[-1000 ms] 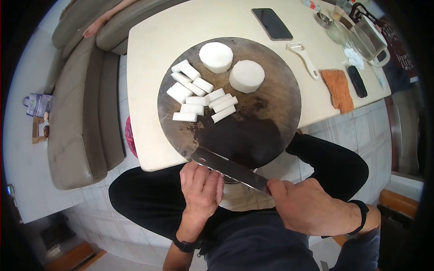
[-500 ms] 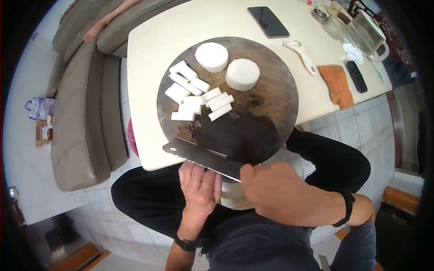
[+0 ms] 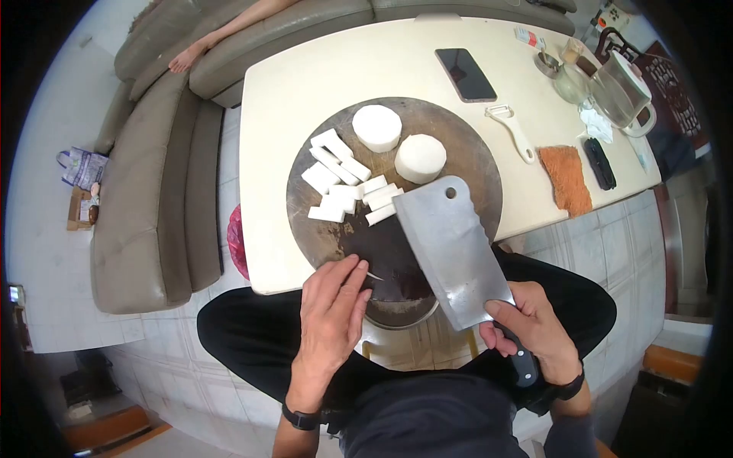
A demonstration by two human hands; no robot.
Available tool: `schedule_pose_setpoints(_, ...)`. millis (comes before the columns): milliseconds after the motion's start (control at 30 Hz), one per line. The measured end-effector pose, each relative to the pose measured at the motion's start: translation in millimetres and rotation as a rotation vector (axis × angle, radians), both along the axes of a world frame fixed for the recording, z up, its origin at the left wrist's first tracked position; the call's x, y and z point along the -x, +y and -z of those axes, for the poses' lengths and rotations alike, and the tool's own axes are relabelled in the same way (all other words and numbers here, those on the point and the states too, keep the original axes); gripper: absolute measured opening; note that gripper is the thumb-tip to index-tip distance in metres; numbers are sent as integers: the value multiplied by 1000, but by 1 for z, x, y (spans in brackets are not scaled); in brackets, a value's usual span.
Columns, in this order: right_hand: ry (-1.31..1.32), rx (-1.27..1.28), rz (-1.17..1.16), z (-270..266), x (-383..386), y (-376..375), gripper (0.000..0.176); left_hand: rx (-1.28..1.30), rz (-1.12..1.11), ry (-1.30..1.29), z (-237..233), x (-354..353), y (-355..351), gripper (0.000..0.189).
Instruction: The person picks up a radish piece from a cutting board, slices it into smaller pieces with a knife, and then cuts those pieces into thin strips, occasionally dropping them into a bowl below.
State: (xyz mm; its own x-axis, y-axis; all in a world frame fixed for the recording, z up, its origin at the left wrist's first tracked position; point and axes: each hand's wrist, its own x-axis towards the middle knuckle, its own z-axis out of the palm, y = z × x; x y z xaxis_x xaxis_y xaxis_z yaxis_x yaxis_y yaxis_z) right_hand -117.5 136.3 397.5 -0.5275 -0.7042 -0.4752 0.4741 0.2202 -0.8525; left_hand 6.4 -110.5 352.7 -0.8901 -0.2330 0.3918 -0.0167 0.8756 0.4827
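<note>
My right hand grips the black handle of a cleaver, whose broad blade lies flat to the view over the right part of the round wooden board. My left hand rests at the board's near left edge, fingers stretched forward. A thin white sliver lies by its fingertips on the dark wet patch. Two thick white round chunks stand at the back of the board. Several white cut sticks lie left of centre, some close to the blade's top corner.
On the cream table are a phone, a white peeler, an orange cloth, a black case-like object and a clear pitcher. A metal rim shows below the board. Another person's bare leg rests on the sofa.
The cleaver has swung up and right, its broad side now showing. My left hand has come out from beneath the blade and its fingers are spread forward. The view has shifted.
</note>
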Motion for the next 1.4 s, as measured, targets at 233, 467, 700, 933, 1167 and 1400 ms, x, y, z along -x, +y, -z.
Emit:
schedule_pose_setpoints(233,-413,120,214,13,-10,8,20,84,183,-107,-10,-2,-7,31)
schedule_pose_setpoints(467,-457,195,73,18,-9,4,22,174,305,-50,-5,-6,-5,36)
schedule_pose_setpoints(700,-459,279,44,28,-15,6,23,142,236,30,5,-12,2,32)
schedule_pose_setpoints(933,-444,295,-9,18,-25,5,21,-1705,-184,8,6,-8,26,25)
schedule_pose_setpoints(1167,-435,289,-74,23,-31,0,22,-2173,-28,85,-9,3,37,32)
schedule_pose_setpoints(1400,75,106,-246,28,-40,1,24,-1931,-350,85,12,-9,45,22)
